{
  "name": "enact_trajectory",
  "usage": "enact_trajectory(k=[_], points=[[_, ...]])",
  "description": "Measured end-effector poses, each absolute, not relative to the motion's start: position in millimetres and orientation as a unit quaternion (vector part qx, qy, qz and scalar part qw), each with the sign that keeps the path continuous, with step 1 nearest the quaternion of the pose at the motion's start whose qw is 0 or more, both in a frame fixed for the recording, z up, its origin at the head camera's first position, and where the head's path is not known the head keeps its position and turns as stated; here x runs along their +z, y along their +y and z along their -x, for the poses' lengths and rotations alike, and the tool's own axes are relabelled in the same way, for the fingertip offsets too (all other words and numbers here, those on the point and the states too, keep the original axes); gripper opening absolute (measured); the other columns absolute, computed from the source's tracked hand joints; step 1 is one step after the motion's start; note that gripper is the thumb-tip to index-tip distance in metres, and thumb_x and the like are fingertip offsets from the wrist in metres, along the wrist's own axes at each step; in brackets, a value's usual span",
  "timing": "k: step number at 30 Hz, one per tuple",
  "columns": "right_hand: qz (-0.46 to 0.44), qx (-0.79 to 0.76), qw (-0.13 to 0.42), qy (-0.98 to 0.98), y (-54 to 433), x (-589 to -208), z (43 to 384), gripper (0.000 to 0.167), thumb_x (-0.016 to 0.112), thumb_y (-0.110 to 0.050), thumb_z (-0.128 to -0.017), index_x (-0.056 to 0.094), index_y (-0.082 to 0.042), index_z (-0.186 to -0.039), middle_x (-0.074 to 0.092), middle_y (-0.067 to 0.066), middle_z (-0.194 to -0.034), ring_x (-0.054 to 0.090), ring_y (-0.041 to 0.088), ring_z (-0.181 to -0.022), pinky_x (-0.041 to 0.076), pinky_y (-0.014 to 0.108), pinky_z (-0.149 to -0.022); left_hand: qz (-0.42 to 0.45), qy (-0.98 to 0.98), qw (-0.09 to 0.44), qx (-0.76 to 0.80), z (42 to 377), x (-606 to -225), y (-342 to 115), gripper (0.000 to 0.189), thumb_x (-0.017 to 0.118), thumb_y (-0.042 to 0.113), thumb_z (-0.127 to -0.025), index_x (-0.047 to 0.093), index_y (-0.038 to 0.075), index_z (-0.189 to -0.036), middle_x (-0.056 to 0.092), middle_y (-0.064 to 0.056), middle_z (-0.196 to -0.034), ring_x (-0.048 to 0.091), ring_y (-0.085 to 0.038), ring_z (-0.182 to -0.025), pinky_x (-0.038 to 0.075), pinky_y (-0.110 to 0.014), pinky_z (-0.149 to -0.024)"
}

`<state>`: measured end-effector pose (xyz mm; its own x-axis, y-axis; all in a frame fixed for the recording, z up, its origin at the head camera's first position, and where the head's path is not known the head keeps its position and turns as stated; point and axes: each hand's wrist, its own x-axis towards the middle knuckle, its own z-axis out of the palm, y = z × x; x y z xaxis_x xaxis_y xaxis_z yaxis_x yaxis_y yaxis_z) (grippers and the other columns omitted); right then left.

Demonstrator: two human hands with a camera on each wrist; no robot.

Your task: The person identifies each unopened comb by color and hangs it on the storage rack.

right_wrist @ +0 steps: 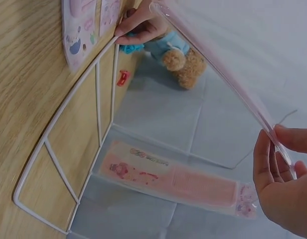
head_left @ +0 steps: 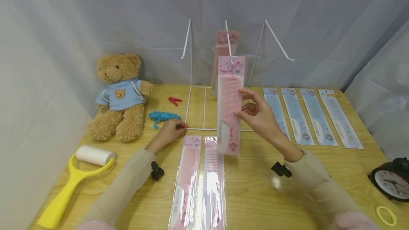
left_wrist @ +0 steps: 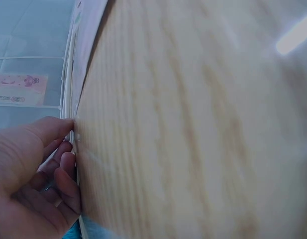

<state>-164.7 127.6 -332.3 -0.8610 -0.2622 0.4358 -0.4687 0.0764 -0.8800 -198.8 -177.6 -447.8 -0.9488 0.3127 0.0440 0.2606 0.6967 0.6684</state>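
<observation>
My right hand pinches a packaged pink comb by its side edge, thumb and fingers on the wrapper. The package hangs upright, its top overlapping the tip of the middle prong on a white wire rack. Farther back on that prong hangs another packaged pink comb, partly hidden in the head view. At the front left corner of the rack's base, my left hand pinches the wire between thumb and fingers. Two more pink comb packages lie on the table in front of the rack.
Several blue comb packages lie in a row right of the rack. To the left are a teddy bear, a red clip, a blue rope toy and a yellow-handled roller. An alarm clock and yellow ring are at right.
</observation>
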Motion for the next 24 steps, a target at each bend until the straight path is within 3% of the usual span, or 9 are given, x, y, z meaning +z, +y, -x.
enact_trajectory(k=[13, 20, 24], points=[[-0.225, 0.624, 0.083, -0.744, 118.9, -338.1, 199.0, 0.057, 0.061, 0.017, -0.082, 0.042, 0.003, -0.134, 0.051, 0.022, -0.113, 0.062, 0.016, -0.079, 0.054, 0.023, -0.075, -0.156, 0.919, 0.039, 0.360, 198.3, -447.9, -176.9, 0.011, 0.064, 0.007, -0.089, 0.071, -0.001, -0.095, 0.066, -0.015, -0.093, 0.060, -0.030, -0.092, 0.048, -0.045, -0.084], [-0.214, 0.620, 0.092, -0.749, 114.3, -340.0, 218.5, 0.058, 0.061, 0.017, -0.082, 0.041, 0.002, -0.135, 0.051, 0.024, -0.115, 0.060, 0.010, -0.079, 0.053, 0.023, -0.078, -0.155, 0.919, 0.035, 0.361, 197.9, -447.7, -177.0, 0.011, 0.065, 0.007, -0.089, 0.071, 0.000, -0.094, 0.066, -0.015, -0.094, 0.061, -0.030, -0.092, 0.048, -0.045, -0.084], [-0.214, 0.597, 0.108, -0.766, 112.5, -340.7, 229.0, 0.057, 0.061, 0.014, -0.083, 0.042, 0.000, -0.135, 0.052, 0.023, -0.116, 0.062, 0.024, -0.083, 0.054, 0.024, -0.078, -0.155, 0.918, 0.034, 0.362, 197.6, -447.1, -176.8, 0.010, 0.065, 0.007, -0.089, 0.071, 0.000, -0.094, 0.066, -0.015, -0.093, 0.061, -0.030, -0.091, 0.048, -0.045, -0.083]])
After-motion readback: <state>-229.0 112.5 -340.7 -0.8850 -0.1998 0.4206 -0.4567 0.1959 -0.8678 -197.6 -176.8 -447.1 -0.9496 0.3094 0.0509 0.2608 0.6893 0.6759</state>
